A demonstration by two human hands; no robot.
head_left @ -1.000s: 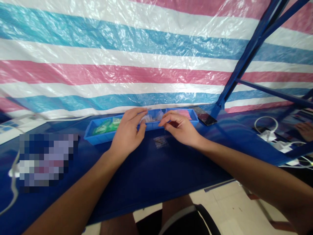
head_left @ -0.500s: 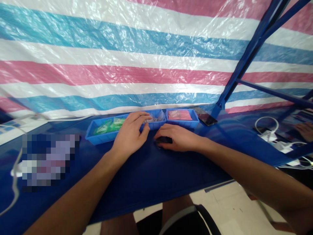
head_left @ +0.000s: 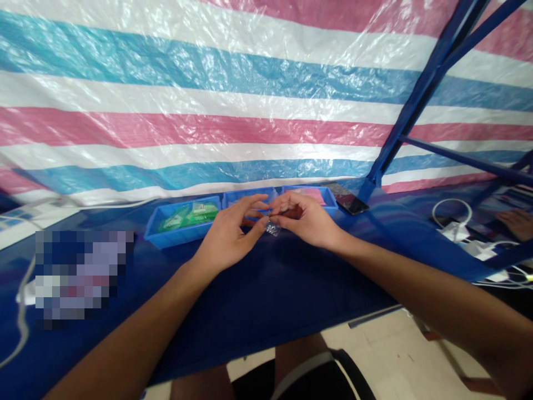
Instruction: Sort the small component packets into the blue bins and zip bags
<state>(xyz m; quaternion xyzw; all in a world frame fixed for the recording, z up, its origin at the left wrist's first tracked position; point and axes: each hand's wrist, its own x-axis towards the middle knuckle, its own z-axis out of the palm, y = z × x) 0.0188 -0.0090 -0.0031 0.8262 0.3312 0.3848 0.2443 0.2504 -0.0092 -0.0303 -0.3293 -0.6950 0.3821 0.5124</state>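
A small clear plastic packet is pinched between the fingertips of both hands, just in front of the blue bins. My left hand grips its left side, with thumb and index together. From the right, my right hand pinches it too. Behind my hands, the middle blue bin is partly covered by my left fingers. Green packets lie in the left blue bin. Pink packets fill the right blue bin, partly hidden by my right hand.
A dark phone lies right of the bins. White plugs and cables sit at the far right, near another person's hand. A blurred-out item and a white cable are on the left. Blue metal bars rise behind.
Both hands have come together over the table front of the middle bin. The dark object under my right hand is no longer visible, and a clear packet now shows between my fingertips.
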